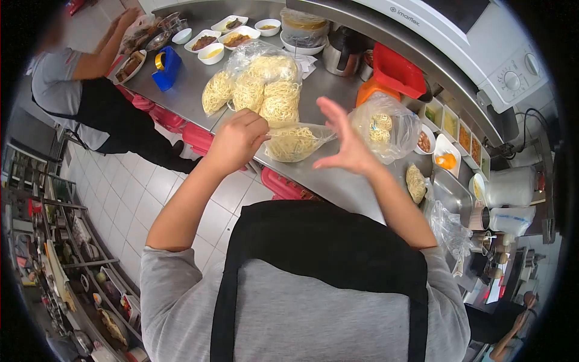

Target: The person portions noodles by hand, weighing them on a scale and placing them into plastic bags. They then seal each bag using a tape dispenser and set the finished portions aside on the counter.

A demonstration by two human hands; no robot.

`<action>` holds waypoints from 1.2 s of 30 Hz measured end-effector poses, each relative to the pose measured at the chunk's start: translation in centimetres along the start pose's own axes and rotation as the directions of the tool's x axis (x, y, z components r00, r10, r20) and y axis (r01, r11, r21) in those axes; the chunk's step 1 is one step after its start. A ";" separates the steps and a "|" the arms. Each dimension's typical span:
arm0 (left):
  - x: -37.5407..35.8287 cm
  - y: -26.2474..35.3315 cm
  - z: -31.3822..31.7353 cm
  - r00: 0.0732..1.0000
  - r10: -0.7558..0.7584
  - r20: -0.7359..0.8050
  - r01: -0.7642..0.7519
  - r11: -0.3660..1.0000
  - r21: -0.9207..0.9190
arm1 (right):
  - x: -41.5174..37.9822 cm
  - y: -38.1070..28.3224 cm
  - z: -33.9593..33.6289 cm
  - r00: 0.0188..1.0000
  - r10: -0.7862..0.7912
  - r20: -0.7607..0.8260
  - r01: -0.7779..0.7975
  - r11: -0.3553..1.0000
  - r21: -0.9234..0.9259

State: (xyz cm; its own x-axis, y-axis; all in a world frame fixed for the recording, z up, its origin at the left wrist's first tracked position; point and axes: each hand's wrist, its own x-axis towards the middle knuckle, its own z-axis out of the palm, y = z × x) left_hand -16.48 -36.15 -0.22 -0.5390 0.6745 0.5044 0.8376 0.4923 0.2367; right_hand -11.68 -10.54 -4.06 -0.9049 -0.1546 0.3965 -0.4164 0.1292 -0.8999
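In front of me a clear plastic bag of noodles (pixel 291 145) lies at the near edge of the steel counter. My left hand (pixel 240 137) pinches this bag by its left end, fingers closed. On the other side, my right hand (pixel 348 142) is open, thumb and fingers spread wide, close to the bag's right end. Just behind are more bagged noodles (pixel 281 102), piled inside a larger clear bag. Right of my right hand sits another clear plastic bag (pixel 395 130) with a few noodle portions in it.
A red plastic basket (pixel 398 69) and an orange container (pixel 375 90) stand at the back right. Ingredient bins (pixel 450 122) line the right side. Plates of food (pixel 237 37) and a blue tape dispenser (pixel 167 69) are further left. Another person (pixel 90 90) stands at the left.
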 end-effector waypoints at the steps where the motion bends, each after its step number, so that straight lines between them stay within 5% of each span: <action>1: -0.6 0.0 0.1 0.997 -0.080 -0.006 0.078 0.988 -0.136 | -0.6 1.9 1.2 1.000 -0.010 -0.006 0.010 0.999 -0.038; 3: -1.7 -0.3 0.8 0.972 -0.234 0.012 0.219 0.893 -0.394 | -0.8 4.0 1.9 1.000 0.013 0.018 -0.011 0.994 -0.107; 6: -2.9 -0.4 5.9 0.935 -0.320 -0.154 0.185 0.809 -0.558 | -0.6 5.9 2.1 0.995 0.035 0.095 -0.018 0.983 -0.182; 9: -3.1 0.0 9.5 0.983 -0.183 -0.033 0.129 0.801 -0.585 | -0.3 7.7 2.0 0.991 -0.092 0.099 0.113 0.968 -0.224; 12: -2.9 0.2 9.5 0.971 -0.210 -0.112 0.069 0.700 -0.710 | 0.7 8.6 1.5 0.993 -0.119 0.024 0.121 0.960 -0.252; 15: -2.3 -1.5 11.4 0.939 -0.328 -0.109 0.249 0.861 -0.444 | 2.4 7.1 1.4 0.997 -0.072 0.016 0.074 0.960 -0.269; 18: 0.7 -3.4 11.8 0.859 -0.511 0.028 0.334 0.520 -0.786 | 3.7 5.6 1.0 1.000 0.021 0.020 -0.014 0.961 -0.276; 22: 0.3 -0.6 10.2 0.932 -0.279 -0.230 0.104 0.817 -0.567 | 2.4 3.6 0.3 0.952 -0.302 0.053 0.296 0.859 -0.417; 24: -2.7 1.3 10.8 0.955 -0.247 -0.163 0.109 0.807 -0.581 | -0.9 3.5 0.1 0.862 -0.462 0.210 0.490 0.649 -0.582; 26: -5.8 2.2 12.7 0.978 -0.152 -0.144 0.048 0.831 -0.555 | -5.0 5.6 0.8 0.871 -0.419 0.257 0.489 0.696 -0.526; 28: -7.8 2.6 14.5 0.985 0.015 -0.174 -0.097 0.874 -0.476 | -8.0 7.3 1.8 0.931 -0.308 0.197 0.365 0.812 -0.456; 31: -8.5 4.7 14.9 0.948 -0.289 -0.132 0.128 0.728 -0.673 | -8.4 8.2 2.2 0.974 -0.177 0.139 0.219 0.881 -0.419; 32: -8.6 4.6 15.0 0.924 -0.383 0.016 0.294 0.679 -0.672 | -8.0 8.1 2.4 0.982 -0.140 0.124 0.179 0.891 -0.418; 34: -8.4 4.0 15.0 0.792 -0.533 0.297 0.590 0.545 -0.595 | -7.4 9.3 2.9 0.954 0.299 0.017 -0.287 0.930 -0.231; 35: -8.0 3.7 15.0 0.763 -0.565 0.313 0.614 0.485 -0.622 | -6.9 10.1 2.8 0.864 0.504 0.000 -0.500 0.857 -0.121; 36: -7.7 3.4 15.1 0.732 -0.595 0.332 0.636 0.421 -0.646 | -6.2 10.9 2.4 0.842 0.539 0.026 -0.539 0.843 -0.008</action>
State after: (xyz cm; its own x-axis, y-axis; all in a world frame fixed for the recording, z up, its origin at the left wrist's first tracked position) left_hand -10.79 -31.33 -15.80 -0.9225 0.3831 -0.0478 0.0673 0.2813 0.9572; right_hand -10.42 -10.53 -16.78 -0.9841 -0.0858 -0.1555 0.1359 0.1996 -0.9704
